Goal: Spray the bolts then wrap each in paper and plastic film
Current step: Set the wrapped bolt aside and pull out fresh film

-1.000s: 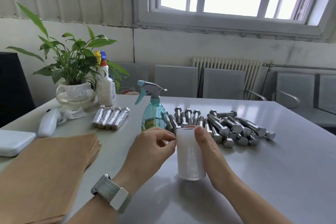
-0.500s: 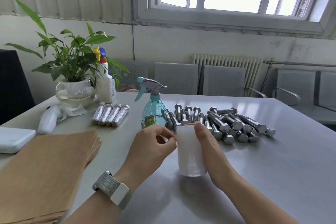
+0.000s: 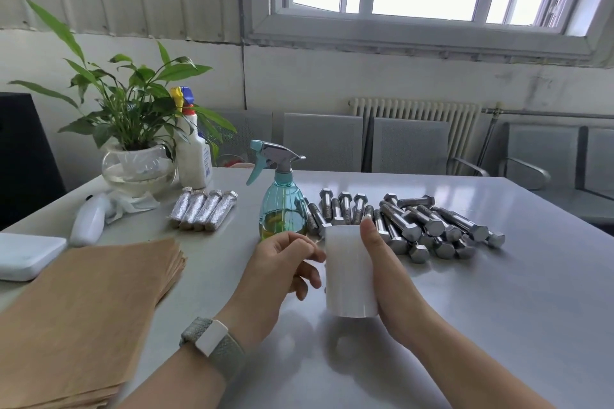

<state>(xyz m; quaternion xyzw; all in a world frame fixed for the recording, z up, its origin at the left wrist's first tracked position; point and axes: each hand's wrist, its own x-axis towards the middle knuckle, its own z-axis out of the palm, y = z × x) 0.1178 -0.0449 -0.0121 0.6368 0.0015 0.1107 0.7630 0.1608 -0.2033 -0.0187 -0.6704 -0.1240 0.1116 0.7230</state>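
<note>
Fingertips of the left hand, thumb and forefinger, are pressed together in a pinch at the upper left edge of the plastic film roll; whether a film end sits between them cannot be told, too thin to resolve. Remaining left fingers curl loosely below, one touching the roll's side. Right hand cups the roll's right side, thumb lying up along it with the tip at the top rim; the other right fingers are hidden behind the roll. Roll stands upright on the grey table, centre of frame, white and cylindrical. A wrist band is on the left forearm, lower centre. Just behind the roll, a teal spray bottle stands upright with yellowish liquid in its base. Right of the bottle, a group of bare bolts lies on the table, some in a row, others heaped, centre right. Left of the bottle, four wrapped bolts lie side by side, touching. Stack of brown paper fills lower left. Upper left: potted plant in a glass bowl, a white bottle just beside it, a white handheld object lying near crumpled tissue, and a flat white box at the left edge.
</note>
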